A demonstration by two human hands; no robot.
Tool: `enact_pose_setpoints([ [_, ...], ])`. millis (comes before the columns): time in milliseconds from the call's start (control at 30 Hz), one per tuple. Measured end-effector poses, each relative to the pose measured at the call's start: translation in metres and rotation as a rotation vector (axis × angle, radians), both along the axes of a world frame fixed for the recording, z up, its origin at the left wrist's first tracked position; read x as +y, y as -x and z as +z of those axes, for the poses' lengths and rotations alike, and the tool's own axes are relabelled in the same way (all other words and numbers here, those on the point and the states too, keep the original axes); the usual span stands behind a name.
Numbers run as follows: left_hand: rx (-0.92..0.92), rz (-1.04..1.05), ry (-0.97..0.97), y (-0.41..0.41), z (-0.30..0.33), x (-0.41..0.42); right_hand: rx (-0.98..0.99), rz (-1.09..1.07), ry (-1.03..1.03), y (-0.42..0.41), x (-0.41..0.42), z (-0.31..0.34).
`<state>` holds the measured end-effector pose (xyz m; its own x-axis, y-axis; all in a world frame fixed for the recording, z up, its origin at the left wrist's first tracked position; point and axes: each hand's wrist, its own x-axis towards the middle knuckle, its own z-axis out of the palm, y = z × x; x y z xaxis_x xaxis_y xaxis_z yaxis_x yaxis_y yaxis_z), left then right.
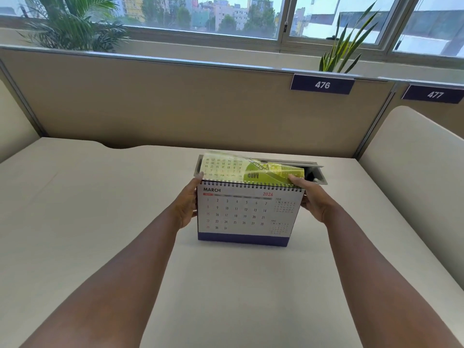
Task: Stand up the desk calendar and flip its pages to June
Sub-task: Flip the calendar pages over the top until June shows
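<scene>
The desk calendar (247,214) stands upright in the middle of the table (100,209), showing March 2026. The left hand (187,207) grips its left edge with fingers wrapped around it. The right hand (313,199) holds the right edge, thumb pressing a blurred, flipped-over page (251,169) above the spiral binding (251,184).

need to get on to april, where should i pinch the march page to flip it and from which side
Probably pinch the MARCH page at its free bottom edge, just above the blue base, coming from the front. The page hangs from the spiral binding along the top, so only the lower edge lifts. The left hand could steady the calendar's side while the right hand swings it up and over.
</scene>
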<state>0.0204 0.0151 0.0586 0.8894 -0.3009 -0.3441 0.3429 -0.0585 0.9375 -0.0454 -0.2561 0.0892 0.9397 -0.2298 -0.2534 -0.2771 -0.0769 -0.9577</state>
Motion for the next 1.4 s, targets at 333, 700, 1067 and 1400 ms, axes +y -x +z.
enact_pose_setpoints([
  [333, 0.176, -0.015, 0.006, -0.002, 0.003, 0.008, -0.327, 0.101, -0.199, 0.016, -0.010, 0.008],
  [700, 0.268, -0.100, 0.083, 0.000, 0.018, 0.014, -0.317, 0.078, 0.022, 0.031, -0.006, -0.008],
  [1067, 0.118, -0.123, -0.088, 0.000, 0.015, 0.008, -0.396, 0.057, 0.100, 0.039, 0.002, -0.013],
  [1400, 0.055, -0.101, -0.023, 0.001, 0.011, 0.006, -0.318, -0.134, -0.231, 0.040, -0.015, -0.020],
])
